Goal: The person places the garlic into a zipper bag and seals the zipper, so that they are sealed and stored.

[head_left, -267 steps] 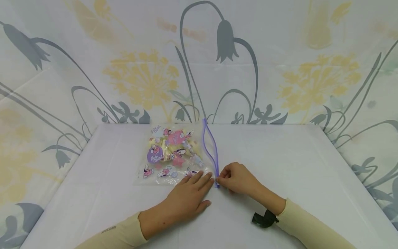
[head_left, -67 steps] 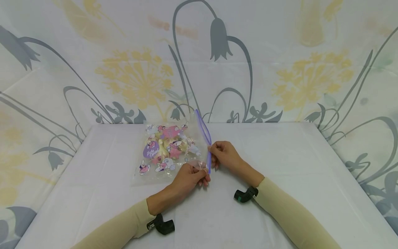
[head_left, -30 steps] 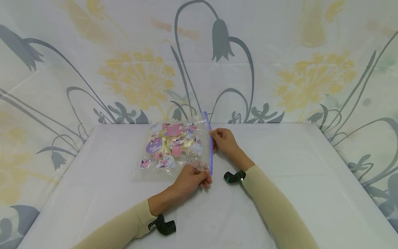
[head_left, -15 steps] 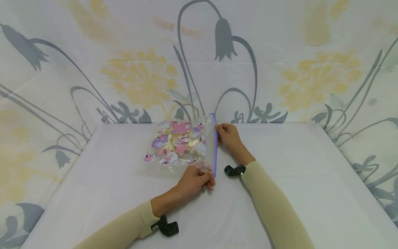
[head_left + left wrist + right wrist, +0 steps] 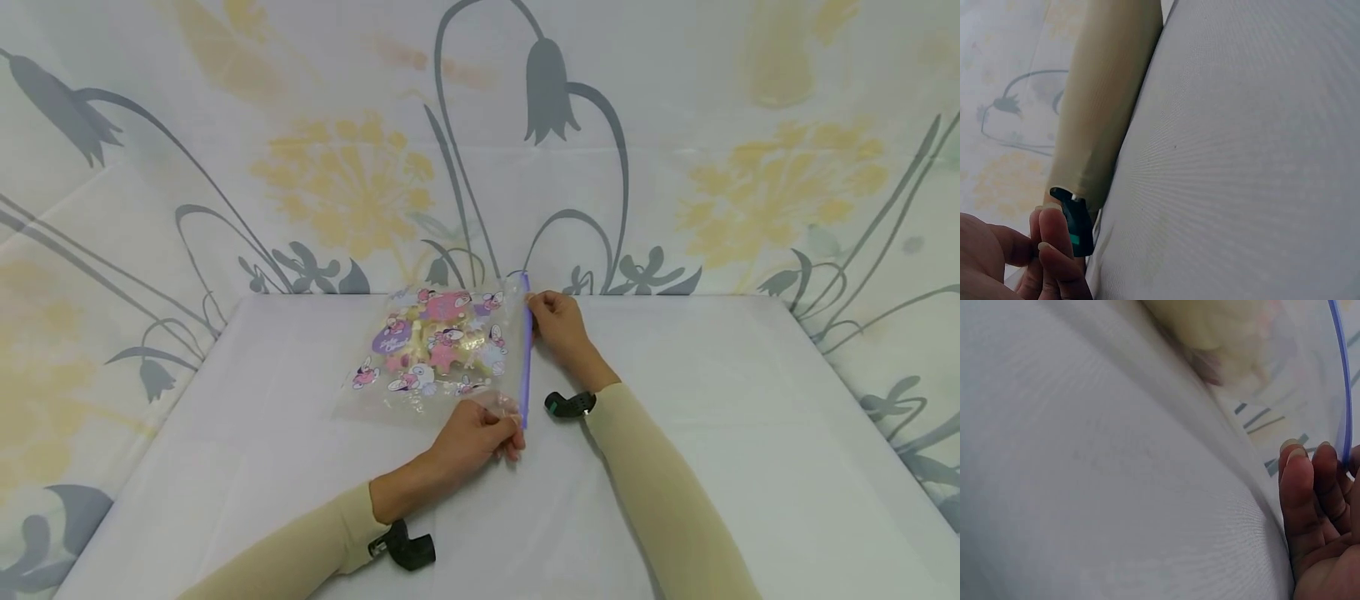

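A clear zip bag with pink and purple cartoon prints lies on the table, its purple zip strip along the right edge. Yellowish things inside show through the plastic; their kind is unclear. At the bag's near right corner my left hand pinches the edge between thumb and fingers. Higher up, close to the far end of the strip, my right hand pinches the zip. In the right wrist view, the purple strip runs down to the right hand's fingers. The left wrist view shows the left hand's curled fingers.
White cloth covers the table, and a flower-patterned cloth hangs behind and at both sides. Black wrist cameras hang under the left sleeve and the right sleeve.
My right hand has slid along the zip strip from the near end to near the far end, and the gap between the strips has closed. My left hand went from lying flat to pinching the corner.
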{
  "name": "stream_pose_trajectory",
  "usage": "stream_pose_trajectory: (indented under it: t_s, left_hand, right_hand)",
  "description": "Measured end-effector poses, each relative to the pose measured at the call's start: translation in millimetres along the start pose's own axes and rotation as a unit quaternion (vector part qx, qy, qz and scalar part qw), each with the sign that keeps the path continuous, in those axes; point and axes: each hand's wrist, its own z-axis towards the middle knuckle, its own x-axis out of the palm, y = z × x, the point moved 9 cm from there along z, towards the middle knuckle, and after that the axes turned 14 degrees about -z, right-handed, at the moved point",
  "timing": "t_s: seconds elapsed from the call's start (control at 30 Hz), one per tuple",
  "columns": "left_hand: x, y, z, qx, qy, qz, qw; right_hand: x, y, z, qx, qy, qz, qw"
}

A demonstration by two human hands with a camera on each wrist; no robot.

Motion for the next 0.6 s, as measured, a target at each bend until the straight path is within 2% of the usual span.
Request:
stream_pose_trajectory:
  t_s: [0.23, 0.6]
  left_hand:
    - [0.6, -0.8, -0.4, 0.000, 0.002, 0.008, 1.0000]
    - [3.1, -1.4, -1.2, 0.003, 0.011, 0.006, 0.9999]
  right_hand:
    - [-0.7, -0.1, 3.6, -0.003, -0.001, 0.001, 1.000]
    - [-8.4, -4.6, 12.9, 0.024, -0.041, -0.051, 0.998]
